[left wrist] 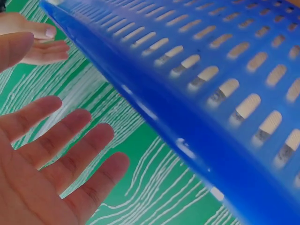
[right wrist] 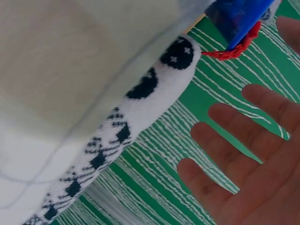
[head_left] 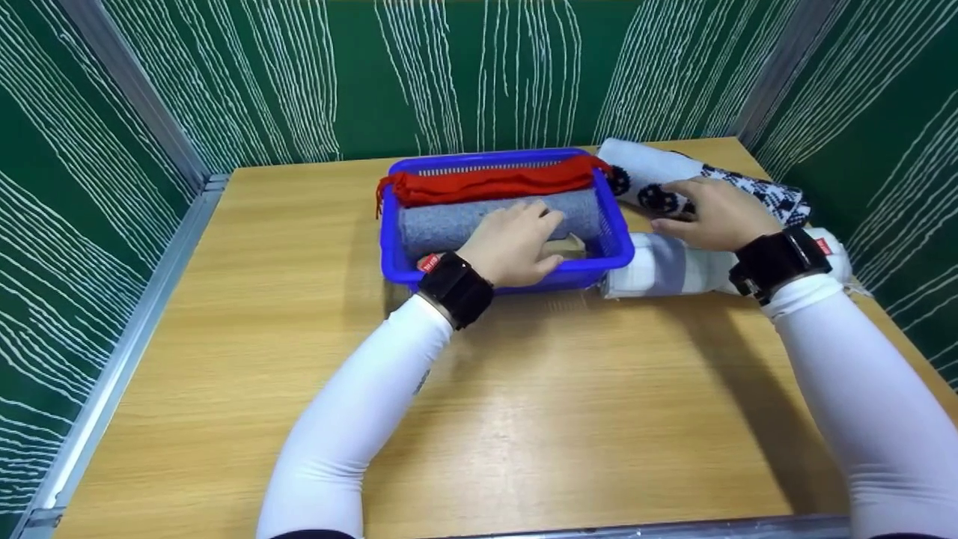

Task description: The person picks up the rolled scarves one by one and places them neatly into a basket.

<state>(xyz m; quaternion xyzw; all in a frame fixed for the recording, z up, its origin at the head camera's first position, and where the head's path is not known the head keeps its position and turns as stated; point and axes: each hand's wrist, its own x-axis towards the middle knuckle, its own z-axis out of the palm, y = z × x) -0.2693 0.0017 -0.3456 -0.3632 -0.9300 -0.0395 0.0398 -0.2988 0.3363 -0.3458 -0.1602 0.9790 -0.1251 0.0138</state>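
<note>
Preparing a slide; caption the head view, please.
A person's left grip over a blue basket with red cloth and gray roll, right grip near patterned roll and white roll.

No wording, brand or number can be read with certainty. A small red label (head_left: 430,263) with pale lettering stands on the black wristband (head_left: 458,290) behind the left hand (head_left: 513,243); the letters are too small to make out. A matching red tag (head_left: 823,246) sits at the outer edge of the other black band (head_left: 782,262), behind the right hand (head_left: 715,213), towards the right edge of the bench (head_left: 224,374); its pale characters are equally illegible. A small grey mark (head_left: 421,382) on the left white sleeve (head_left: 382,389) is too blurred to tell.
</note>
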